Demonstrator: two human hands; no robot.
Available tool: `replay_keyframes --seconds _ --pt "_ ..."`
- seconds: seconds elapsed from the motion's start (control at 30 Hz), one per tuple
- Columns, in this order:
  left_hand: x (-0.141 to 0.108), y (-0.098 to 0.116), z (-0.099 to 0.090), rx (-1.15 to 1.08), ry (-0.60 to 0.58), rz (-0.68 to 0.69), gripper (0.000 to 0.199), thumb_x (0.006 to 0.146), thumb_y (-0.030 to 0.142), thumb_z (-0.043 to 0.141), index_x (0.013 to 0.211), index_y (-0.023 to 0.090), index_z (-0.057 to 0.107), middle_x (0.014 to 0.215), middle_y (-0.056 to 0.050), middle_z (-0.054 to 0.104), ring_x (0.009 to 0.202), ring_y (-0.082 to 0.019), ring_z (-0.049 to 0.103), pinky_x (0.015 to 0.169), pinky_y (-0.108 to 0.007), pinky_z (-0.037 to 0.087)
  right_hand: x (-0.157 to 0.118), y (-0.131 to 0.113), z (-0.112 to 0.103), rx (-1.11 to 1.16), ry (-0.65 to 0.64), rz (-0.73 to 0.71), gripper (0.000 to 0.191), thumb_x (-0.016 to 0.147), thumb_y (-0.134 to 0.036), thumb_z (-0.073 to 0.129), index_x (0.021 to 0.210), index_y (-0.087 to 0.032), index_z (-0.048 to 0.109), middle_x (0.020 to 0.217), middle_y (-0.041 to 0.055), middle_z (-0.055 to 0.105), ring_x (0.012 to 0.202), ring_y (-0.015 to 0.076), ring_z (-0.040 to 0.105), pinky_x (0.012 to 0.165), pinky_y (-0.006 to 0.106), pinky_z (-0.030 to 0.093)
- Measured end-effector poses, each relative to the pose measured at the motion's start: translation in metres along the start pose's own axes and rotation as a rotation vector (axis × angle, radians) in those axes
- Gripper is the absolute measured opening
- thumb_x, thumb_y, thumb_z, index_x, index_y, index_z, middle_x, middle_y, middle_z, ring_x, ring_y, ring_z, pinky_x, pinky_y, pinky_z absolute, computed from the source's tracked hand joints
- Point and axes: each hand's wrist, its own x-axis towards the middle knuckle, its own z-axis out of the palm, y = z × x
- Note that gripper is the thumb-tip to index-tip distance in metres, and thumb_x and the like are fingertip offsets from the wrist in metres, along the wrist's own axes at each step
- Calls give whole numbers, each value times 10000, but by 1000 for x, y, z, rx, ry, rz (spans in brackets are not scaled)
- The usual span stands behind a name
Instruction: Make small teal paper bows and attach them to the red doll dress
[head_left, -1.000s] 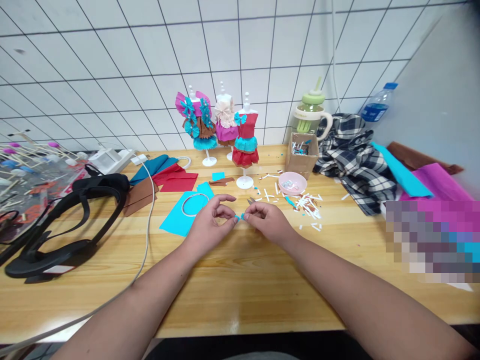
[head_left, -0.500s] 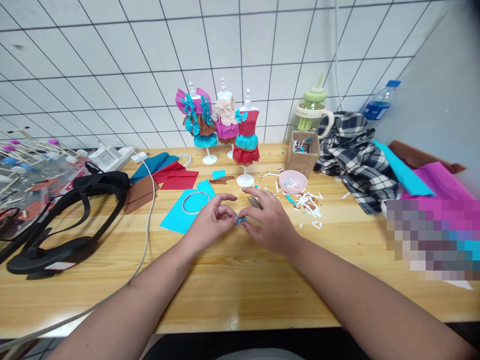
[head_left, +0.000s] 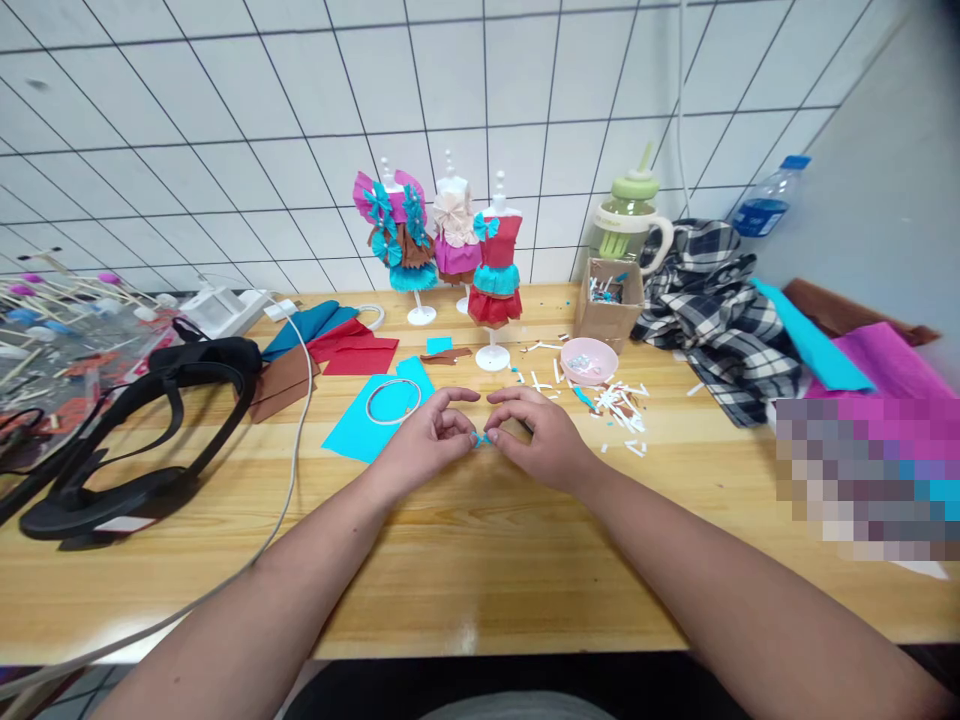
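Between my two hands is a small blue crepe paper piece (head_left: 481, 439), gathered narrow in the middle like a little bow. The thumb and index finger of my left hand (head_left: 433, 438) pinch its left end. My right hand (head_left: 541, 438) pinches the right end, with its other fingers curled above. Just left of my left hand lies a blue crepe paper sheet (head_left: 346, 430) with a white ring (head_left: 367, 402), seemingly a tape roll, on it. Beyond my hands a small white dress form (head_left: 493, 356) wears a red and blue paper dress (head_left: 498, 281).
Two more dressed forms stand behind. To the right are a pink bowl (head_left: 611, 370), white paper scraps (head_left: 622, 410), a cardboard box (head_left: 609, 318), a green-lidded cup (head_left: 632, 212) and checked cloth (head_left: 697, 300). On the left, a cable (head_left: 298, 460) crosses beside a black headset (head_left: 244, 400).
The small snips seen in my right hand are no longer visible. My right fingertips have closed in on the blue paper piece; my left hand keeps its pinch.
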Motion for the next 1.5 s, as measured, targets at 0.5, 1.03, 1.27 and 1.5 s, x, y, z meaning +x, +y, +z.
replay_keyframes --seconds 0.5,1.03,1.27,1.5 --pt "4 -7 6 -123 52 -70 500 715 332 720 1149 209 506 818 -9 697 841 -190 651 830 -333 437 -3 -5 4 -51 112 -52 65 792 -180 582 757 -211 627 1023 58 661 990 195 603 898 354 453" --pt "3 -5 5 -77 77 0 550 680 312 751 1154 209 492 763 17 654 738 -145 614 707 -271 434 4 4 5 168 -13 243 83 739 -267 634 728 -197 677 865 24 698 807 159 611 687 273 438" --pt "4 -10 9 -307 72 -127 393 683 395 762 982 176 630 902 -49 670 859 -172 620 697 -262 445 3 4 9 225 190 251 128 763 -295 604 784 -184 664 780 18 667 672 135 569 622 260 439" --pt "7 -12 10 84 135 5 278 704 437 706 783 171 699 775 -38 713 746 -181 638 689 -280 469 1 3 12 121 166 147 96 763 -255 613 806 -197 675 803 17 656 705 141 571 675 274 458"
